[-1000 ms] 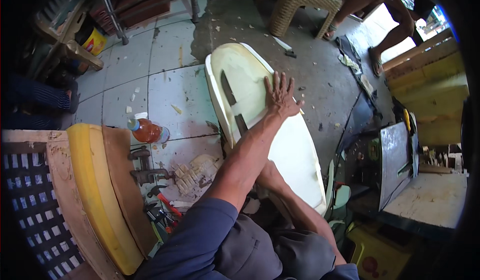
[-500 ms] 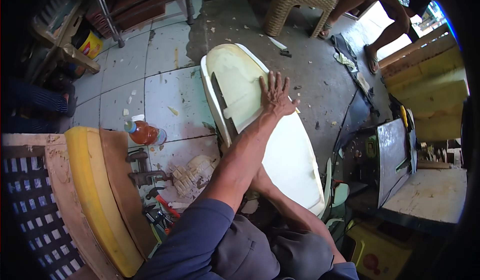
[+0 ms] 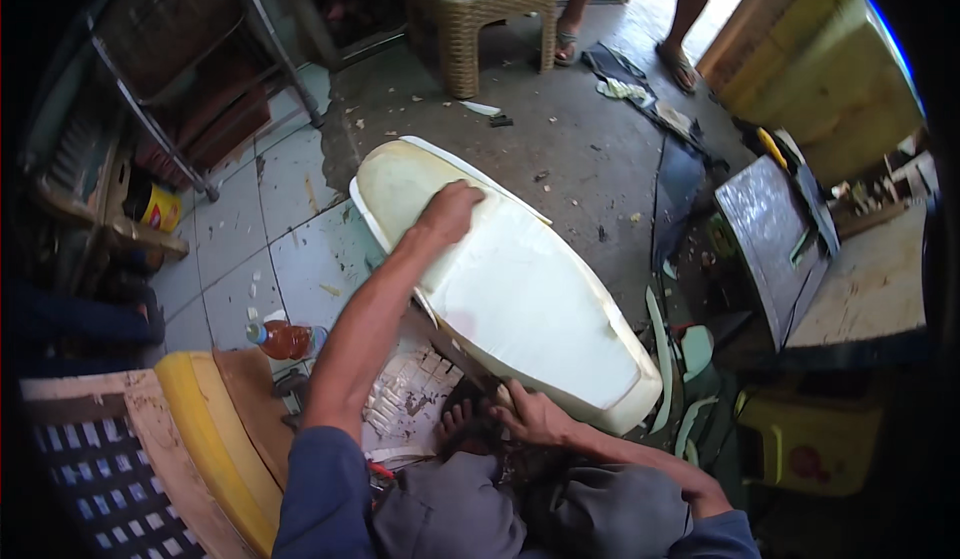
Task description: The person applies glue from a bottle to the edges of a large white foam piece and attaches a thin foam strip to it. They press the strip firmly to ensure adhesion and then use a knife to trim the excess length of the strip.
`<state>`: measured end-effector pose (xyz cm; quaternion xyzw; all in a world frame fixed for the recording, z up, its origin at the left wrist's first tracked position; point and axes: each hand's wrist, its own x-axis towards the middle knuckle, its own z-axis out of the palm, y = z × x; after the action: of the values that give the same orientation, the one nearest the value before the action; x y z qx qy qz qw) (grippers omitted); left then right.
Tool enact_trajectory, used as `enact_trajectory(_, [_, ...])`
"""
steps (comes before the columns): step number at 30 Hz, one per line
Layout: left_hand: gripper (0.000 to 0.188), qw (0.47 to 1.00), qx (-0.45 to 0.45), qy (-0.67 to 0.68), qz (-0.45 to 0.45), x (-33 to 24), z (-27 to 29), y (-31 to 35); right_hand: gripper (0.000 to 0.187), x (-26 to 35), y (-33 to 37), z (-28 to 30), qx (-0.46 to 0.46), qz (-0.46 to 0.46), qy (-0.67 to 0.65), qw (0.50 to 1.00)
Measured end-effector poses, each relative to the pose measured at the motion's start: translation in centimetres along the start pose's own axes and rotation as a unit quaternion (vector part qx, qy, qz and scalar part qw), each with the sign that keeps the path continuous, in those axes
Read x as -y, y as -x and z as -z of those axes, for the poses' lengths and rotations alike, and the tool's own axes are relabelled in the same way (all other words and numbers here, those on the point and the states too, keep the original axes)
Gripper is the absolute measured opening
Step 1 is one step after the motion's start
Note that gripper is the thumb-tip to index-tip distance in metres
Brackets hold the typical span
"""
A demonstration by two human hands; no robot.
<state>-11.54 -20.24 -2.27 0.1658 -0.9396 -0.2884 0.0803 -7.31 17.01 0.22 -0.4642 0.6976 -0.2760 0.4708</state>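
A long cream-white foam seat pad (image 3: 530, 299) lies slanting across the floor in front of me, on a paler shell whose rim shows along its edges. My left hand (image 3: 452, 211) is closed, its fingers curled down against the raised step in the foam near the far end. Close to my knees, my right hand (image 3: 535, 414) wraps round the handle of a long knife. The knife's dark blade (image 3: 455, 347) runs beside the pad's left edge, pointing away from me. Toes of a bare foot (image 3: 456, 419) show left of that hand.
A bottle of reddish-brown liquid (image 3: 288, 339) stands on the tiles at left, near a yellow cushion (image 3: 205, 429). Foam scraps (image 3: 405, 389) lie by my knees. A woven-pattern stool (image 3: 480, 9) and another person's legs (image 3: 685, 19) are at the far side; panels (image 3: 775, 239) lean at right.
My left hand has gone from spread flat to curled on the foam. The knife has come back off the pad's top toward me, to its left edge. The view has shifted.
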Motion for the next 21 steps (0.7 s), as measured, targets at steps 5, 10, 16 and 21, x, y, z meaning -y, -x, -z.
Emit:
enact_trajectory(5, [0.05,0.994,0.073,-0.057,0.065,-1.7,3.4,3.2,0.031,-4.4,2.8,-0.9,0.009,0.017,0.002,1.0])
enact_trajectory(10, [0.057,0.983,0.107,-0.069,0.136,-2.9,1.7,2.8,0.026,-7.0,1.7,0.3,0.015,0.112,0.086,0.99])
enact_trajectory(16, [0.073,0.96,-0.16,-0.048,0.223,1.5,9.8,5.3,0.036,-11.0,1.1,12.3,-0.036,0.039,0.179,0.982])
enact_trajectory(21, [0.104,0.824,-0.05,-0.32,0.465,4.0,10.9,12.2,0.024,-11.8,-0.5,19.1,-0.24,0.099,0.146,0.955])
